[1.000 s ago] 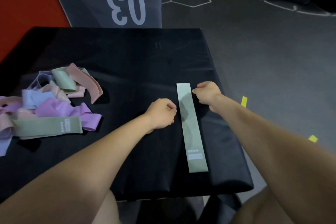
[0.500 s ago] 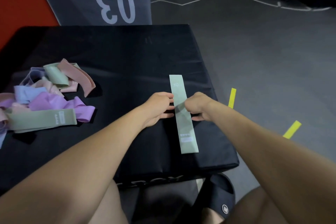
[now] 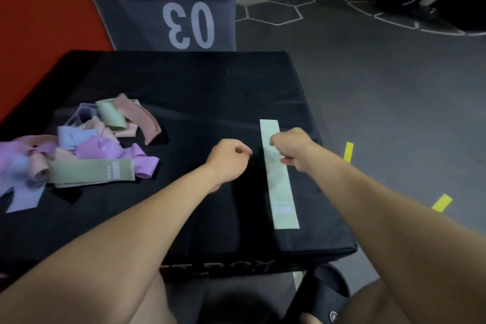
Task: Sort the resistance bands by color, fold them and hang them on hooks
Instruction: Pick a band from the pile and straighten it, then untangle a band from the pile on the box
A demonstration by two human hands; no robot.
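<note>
A pale green resistance band (image 3: pixel 278 179) lies flat and straight on the right part of the black box top (image 3: pixel 184 87), its label end towards me. My right hand (image 3: pixel 290 147) sits over the band's upper half with curled fingers and pinches its right edge. My left hand (image 3: pixel 228 159) hovers a little to the left of the band, fingers curled, holding nothing. A mixed pile of bands (image 3: pixel 86 147) in pink, purple, lilac-blue and green lies at the left, with a darker green band (image 3: pixel 92 172) at its front.
Behind the black box stands a grey box marked 03 (image 3: pixel 189 23), with a red surface (image 3: pixel 39 21) at the far left. Yellow tape marks (image 3: pixel 348 151) lie on the grey floor at the right. A black slipper (image 3: pixel 326 297) shows below the box's front edge.
My left hand has let go of the green band and drawn back to the left. My right hand stays on the band, slightly higher up it.
</note>
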